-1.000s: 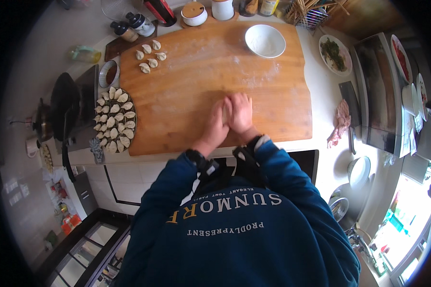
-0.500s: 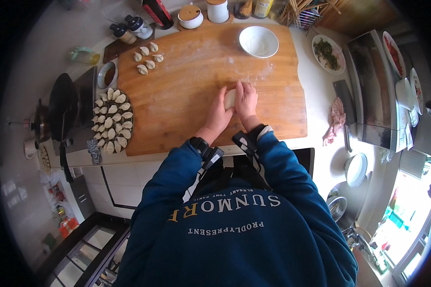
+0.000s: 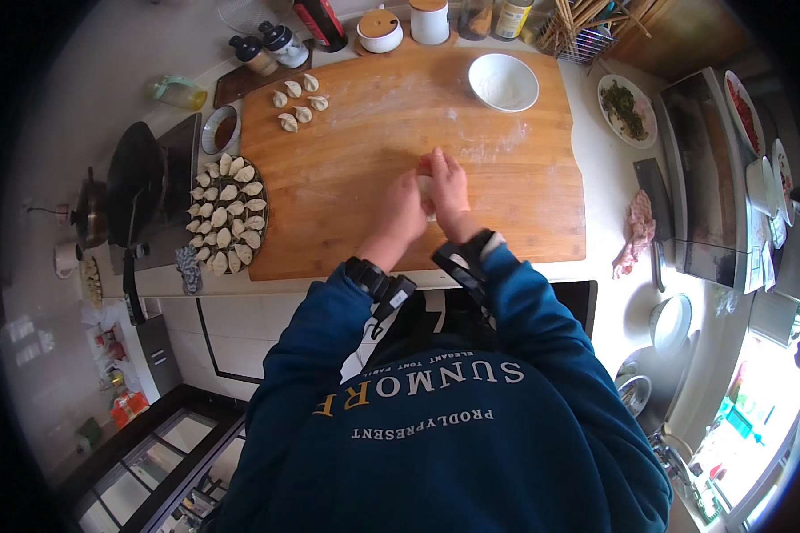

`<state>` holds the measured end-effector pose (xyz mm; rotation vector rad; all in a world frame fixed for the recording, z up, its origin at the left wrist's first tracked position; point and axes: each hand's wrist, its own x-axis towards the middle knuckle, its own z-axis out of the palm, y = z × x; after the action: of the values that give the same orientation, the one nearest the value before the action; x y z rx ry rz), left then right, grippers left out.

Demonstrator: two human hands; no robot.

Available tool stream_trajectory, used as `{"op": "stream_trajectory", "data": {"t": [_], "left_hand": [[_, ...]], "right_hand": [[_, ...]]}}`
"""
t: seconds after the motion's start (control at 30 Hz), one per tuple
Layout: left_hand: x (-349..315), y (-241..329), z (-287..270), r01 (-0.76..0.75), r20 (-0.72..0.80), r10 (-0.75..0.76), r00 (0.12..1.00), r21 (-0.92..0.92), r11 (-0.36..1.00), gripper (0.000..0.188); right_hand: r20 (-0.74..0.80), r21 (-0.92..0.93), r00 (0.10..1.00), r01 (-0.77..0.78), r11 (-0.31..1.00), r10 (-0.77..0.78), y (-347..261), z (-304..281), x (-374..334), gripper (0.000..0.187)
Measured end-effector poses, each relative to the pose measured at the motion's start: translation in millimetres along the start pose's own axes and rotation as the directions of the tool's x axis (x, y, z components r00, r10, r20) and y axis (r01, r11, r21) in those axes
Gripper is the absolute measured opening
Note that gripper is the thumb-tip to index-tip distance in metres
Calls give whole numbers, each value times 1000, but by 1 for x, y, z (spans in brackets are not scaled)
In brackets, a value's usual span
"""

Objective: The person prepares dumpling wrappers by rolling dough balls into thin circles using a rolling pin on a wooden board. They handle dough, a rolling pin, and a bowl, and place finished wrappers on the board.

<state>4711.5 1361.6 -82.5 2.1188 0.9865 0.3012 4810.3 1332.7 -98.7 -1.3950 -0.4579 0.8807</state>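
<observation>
My left hand (image 3: 396,213) and my right hand (image 3: 450,194) are cupped together over a wooden board (image 3: 347,191). Between them is a lump of pale dough (image 3: 427,192), mostly covered by palms and fingers. The left hand is slightly blurred, its fingers curled against the dough. From the other side, the right hand's fingers wrap over the top of the lump. Several folded dumplings (image 3: 303,114) lie at the board's far left. A white bowl (image 3: 508,107) with white powder inside stands at the far right of the board.
Left of the board sits a plate crowded with dumplings (image 3: 226,215), below a small bowl (image 3: 210,133) of dark sauce. A black wok (image 3: 136,173) is farther left. To the right are a plate of greens (image 3: 646,133), a cleaver (image 3: 659,266) and a pink cloth (image 3: 636,233). Jars (image 3: 430,24) line the back.
The whole view has shifted, so the board appears farther right. My hands have closed more tightly around the dough, and less of it shows.
</observation>
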Motion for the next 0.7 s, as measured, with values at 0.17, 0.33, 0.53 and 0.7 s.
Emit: {"op": "stream_trajectory", "data": {"t": [0.17,0.33,0.53,0.7], "left_hand": [[-29,15,8,-140,-203,103,974,-182,973,61],[2,6,14,-44,-203,-23,979,-319,947,67],[-38,13,4,-317,-300,267,916,-132,939,62],[-15,21,-11,-44,-126,24,992,-158,986,54]], "right_hand": [[173,-630,893,424,650,-414,4,-24,-1,20],[38,-627,875,397,670,-483,9,-20,1,25],[54,-505,949,294,811,-311,15,-2,2,28],[33,-527,911,364,768,-410,9,-3,-6,30]]}}
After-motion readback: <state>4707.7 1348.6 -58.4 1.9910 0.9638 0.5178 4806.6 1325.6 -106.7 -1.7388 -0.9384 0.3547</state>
